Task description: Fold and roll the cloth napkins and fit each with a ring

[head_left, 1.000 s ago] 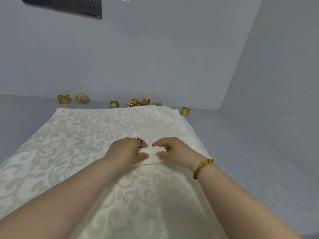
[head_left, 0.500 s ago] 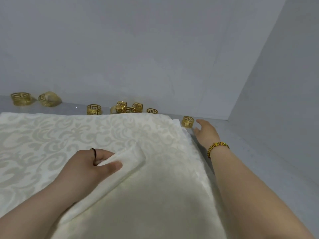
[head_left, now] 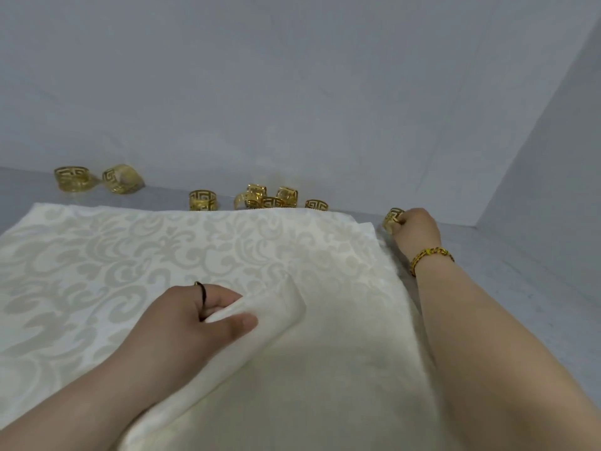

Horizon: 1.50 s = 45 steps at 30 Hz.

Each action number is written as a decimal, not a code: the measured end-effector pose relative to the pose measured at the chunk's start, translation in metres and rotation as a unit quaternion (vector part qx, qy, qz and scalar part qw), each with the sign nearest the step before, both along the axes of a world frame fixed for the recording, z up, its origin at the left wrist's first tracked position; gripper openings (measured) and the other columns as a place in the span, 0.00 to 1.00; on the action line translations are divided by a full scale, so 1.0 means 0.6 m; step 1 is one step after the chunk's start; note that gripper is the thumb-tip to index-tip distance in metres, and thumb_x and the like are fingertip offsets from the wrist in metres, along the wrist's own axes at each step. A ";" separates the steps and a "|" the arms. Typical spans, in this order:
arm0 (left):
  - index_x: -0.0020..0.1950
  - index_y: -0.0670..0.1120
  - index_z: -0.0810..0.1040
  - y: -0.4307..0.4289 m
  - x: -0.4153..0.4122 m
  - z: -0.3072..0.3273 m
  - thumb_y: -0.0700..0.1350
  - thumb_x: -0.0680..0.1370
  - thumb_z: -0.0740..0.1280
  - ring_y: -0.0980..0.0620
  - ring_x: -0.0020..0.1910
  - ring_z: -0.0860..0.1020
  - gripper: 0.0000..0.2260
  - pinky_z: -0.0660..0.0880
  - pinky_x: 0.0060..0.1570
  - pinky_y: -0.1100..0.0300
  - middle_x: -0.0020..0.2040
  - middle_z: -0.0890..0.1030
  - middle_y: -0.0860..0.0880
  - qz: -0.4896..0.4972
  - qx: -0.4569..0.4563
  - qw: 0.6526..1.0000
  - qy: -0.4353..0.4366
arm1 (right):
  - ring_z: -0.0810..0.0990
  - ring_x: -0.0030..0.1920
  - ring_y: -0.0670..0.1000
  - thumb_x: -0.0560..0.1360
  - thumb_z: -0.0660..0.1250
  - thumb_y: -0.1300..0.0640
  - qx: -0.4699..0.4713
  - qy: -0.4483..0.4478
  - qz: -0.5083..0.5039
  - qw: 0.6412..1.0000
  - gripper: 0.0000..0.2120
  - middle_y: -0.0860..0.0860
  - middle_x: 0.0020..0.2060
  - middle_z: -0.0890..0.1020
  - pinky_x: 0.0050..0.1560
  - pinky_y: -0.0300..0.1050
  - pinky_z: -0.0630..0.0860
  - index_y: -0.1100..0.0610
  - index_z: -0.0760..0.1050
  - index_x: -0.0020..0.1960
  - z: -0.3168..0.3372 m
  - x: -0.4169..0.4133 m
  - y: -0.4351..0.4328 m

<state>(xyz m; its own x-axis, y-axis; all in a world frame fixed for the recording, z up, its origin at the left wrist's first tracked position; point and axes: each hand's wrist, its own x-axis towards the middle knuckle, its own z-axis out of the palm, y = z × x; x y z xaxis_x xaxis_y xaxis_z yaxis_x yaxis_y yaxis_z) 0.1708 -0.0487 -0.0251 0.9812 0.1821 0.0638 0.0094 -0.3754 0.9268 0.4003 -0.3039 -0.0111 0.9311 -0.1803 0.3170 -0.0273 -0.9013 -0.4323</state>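
About nine gold rings point(head_left: 202, 200), one rolled napkin point(head_left: 276, 309)

Matt cream damask cloth napkin point(head_left: 325, 369); shiny gold metal rings point(head_left: 202, 200).

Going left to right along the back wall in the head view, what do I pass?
Upright gold ring → tilted ring → lone ring → heap of rings → half-hidden ring → last ring, gripped by the right hand.

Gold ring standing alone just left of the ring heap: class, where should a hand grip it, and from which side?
Probably pinch the ring across its band from above: it sits with its opening up, apart from the heap, wall behind.
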 end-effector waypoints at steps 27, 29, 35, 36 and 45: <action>0.43 0.58 0.74 -0.031 -0.153 0.037 0.40 0.74 0.67 0.57 0.38 0.77 0.11 0.69 0.35 0.71 0.40 0.80 0.53 -0.028 -0.041 0.993 -0.110 | 0.80 0.42 0.49 0.74 0.61 0.67 0.736 0.103 0.231 0.628 0.04 0.55 0.39 0.80 0.45 0.38 0.80 0.61 0.70 0.48 0.007 -0.498 0.140; 0.44 0.63 0.73 -0.032 -0.150 0.034 0.40 0.74 0.67 0.62 0.42 0.76 0.15 0.69 0.37 0.76 0.43 0.78 0.59 -0.034 -0.028 0.992 -0.118 | 0.82 0.38 0.46 0.74 0.61 0.68 0.723 0.096 0.237 0.642 0.05 0.52 0.37 0.81 0.42 0.36 0.80 0.60 0.70 0.46 0.005 -0.492 0.139; 0.41 0.64 0.75 -0.028 -0.144 0.027 0.40 0.74 0.67 0.71 0.44 0.71 0.16 0.65 0.44 0.80 0.43 0.73 0.70 -0.050 0.033 0.991 -0.122 | 0.82 0.37 0.44 0.72 0.64 0.69 0.670 0.089 0.248 0.694 0.07 0.54 0.45 0.79 0.42 0.36 0.79 0.58 0.71 0.44 -0.001 -0.490 0.139; 0.43 0.61 0.77 -0.026 -0.144 0.023 0.40 0.74 0.67 0.69 0.47 0.72 0.14 0.65 0.45 0.78 0.46 0.75 0.68 -0.054 0.053 0.990 -0.120 | 0.82 0.37 0.45 0.72 0.65 0.68 0.653 0.094 0.249 0.709 0.08 0.53 0.45 0.79 0.42 0.37 0.79 0.57 0.71 0.44 -0.003 -0.491 0.138; 0.29 0.75 0.73 -0.021 -0.143 0.016 0.40 0.74 0.66 0.76 0.42 0.74 0.28 0.69 0.44 0.77 0.33 0.76 0.75 -0.081 0.081 0.988 -0.100 | 0.82 0.49 0.45 0.78 0.57 0.58 0.534 0.109 0.315 0.777 0.11 0.51 0.46 0.83 0.53 0.35 0.76 0.58 0.78 0.51 0.000 -0.498 0.136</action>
<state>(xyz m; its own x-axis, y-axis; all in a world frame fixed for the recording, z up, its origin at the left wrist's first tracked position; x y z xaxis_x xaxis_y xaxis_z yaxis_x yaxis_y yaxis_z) 0.0849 -0.0615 -0.0154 0.9617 -0.0047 0.2740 -0.2395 -0.5003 0.8320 0.1016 -0.2223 -0.0113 0.9520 0.2807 0.1219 0.0961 0.1037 -0.9899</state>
